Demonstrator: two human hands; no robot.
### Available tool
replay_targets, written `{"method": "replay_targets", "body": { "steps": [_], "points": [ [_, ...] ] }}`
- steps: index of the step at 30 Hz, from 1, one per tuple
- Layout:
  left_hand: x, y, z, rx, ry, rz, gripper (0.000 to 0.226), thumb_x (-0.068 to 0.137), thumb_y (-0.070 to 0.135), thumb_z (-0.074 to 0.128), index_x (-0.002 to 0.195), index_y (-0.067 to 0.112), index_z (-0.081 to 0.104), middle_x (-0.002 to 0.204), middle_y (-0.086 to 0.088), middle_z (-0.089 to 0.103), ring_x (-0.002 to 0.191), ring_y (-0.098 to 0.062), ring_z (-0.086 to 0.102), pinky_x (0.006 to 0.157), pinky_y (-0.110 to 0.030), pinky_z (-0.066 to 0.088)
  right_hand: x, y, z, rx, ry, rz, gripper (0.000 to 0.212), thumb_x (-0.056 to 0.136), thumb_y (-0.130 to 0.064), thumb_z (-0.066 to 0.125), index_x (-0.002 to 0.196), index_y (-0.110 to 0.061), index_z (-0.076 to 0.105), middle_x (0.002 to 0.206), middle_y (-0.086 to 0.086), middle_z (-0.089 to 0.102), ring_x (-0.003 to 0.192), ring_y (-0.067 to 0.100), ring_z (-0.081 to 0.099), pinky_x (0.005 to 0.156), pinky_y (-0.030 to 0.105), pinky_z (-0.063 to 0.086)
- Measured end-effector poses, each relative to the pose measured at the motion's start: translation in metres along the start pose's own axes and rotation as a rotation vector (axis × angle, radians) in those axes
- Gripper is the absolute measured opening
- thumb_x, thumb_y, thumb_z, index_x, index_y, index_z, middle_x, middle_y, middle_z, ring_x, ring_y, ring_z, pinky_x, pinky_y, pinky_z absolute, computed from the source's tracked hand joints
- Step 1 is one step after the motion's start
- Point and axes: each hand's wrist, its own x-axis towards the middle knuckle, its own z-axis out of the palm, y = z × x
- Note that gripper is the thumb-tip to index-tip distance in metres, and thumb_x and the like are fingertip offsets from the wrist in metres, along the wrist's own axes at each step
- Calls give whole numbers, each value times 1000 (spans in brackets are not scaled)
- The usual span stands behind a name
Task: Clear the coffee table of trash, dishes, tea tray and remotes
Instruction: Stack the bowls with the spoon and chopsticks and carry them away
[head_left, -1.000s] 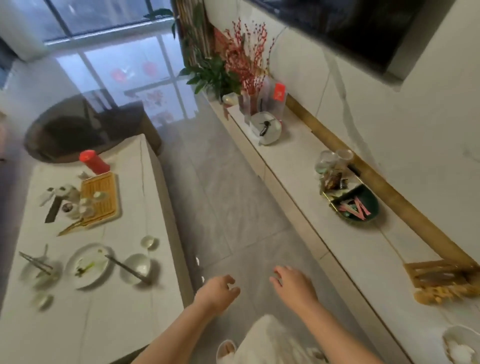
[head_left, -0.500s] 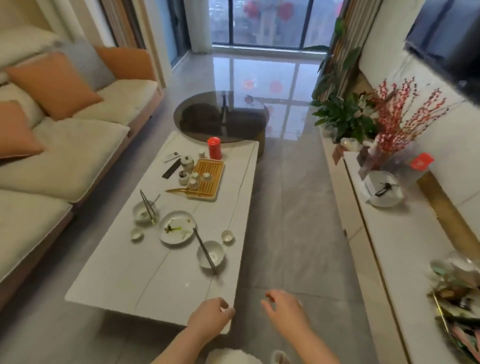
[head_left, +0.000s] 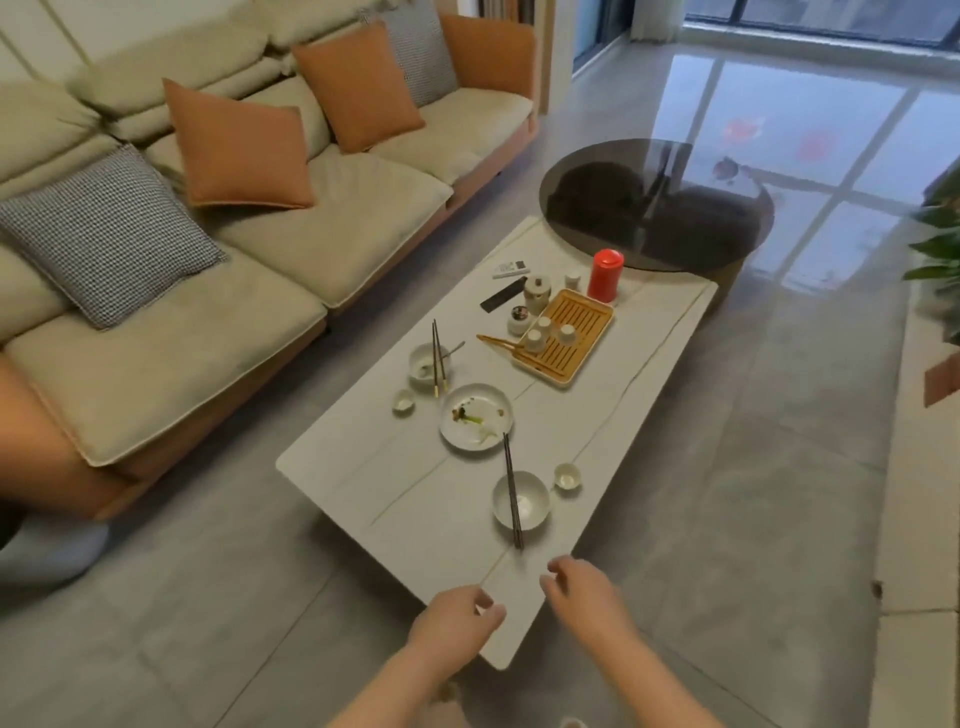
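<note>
Coffee table (head_left: 431, 499), white and long, stands between the sofa (head_left: 218, 270) and bare floor. On it, far to near: a wooden tea tray (head_left: 582, 338) with cups, a dirty plate (head_left: 475, 418), a bowl (head_left: 521, 501) crossed by chopsticks (head_left: 512, 493), and what look like two remotes (head_left: 504, 291). Left hand (head_left: 454, 626) and right hand (head_left: 584, 590) hover over the near end, each grip loosely curled, holding nothing.

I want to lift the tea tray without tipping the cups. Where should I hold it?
Take the slatted bamboo tea tray by its two short ends, one hand each, coming from above. Three small white cups stand clustered at one end, so a grip at both ends should keep it level. The wooden tongs lean on its rim and may slide.
</note>
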Motion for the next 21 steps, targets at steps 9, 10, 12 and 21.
{"method": "replay_targets", "body": {
  "steps": [9,10,12,21],
  "points": [
    [92,1,-79,70,-77,48,48,89,54,45,127,27,56,127,5,60,112,-13,58,92,-29,48,86,-49,-10,58,85,93,35,96,-37,41,126,-21,52,117,-2,63,109,17,58,88,31,45],
    [106,1,-89,92,-94,60,48,89,54,45,127,27,56,127,5,60,111,-13,58,90,-28,48,97,-57,-8,73,93,124,36,96,-37,41,128,-21,51,118,-1,62,109,17,58,88,32,47],
    [139,1,-111,151,-133,80,47,89,55,45,125,28,57,125,5,61,109,-14,59,88,-29,49,120,-70,2,121,115,207,35,96,-36,42,126,-21,52,114,-1,63,106,18,59,86,34,49],
    [257,-6,-157,230,-230,153,38,93,45,45,119,21,61,121,2,63,108,-17,59,79,-27,44,187,-91,56,284,159,470,35,95,-32,47,125,-17,54,109,0,62,98,18,58,82,35,49]
  ]
}}
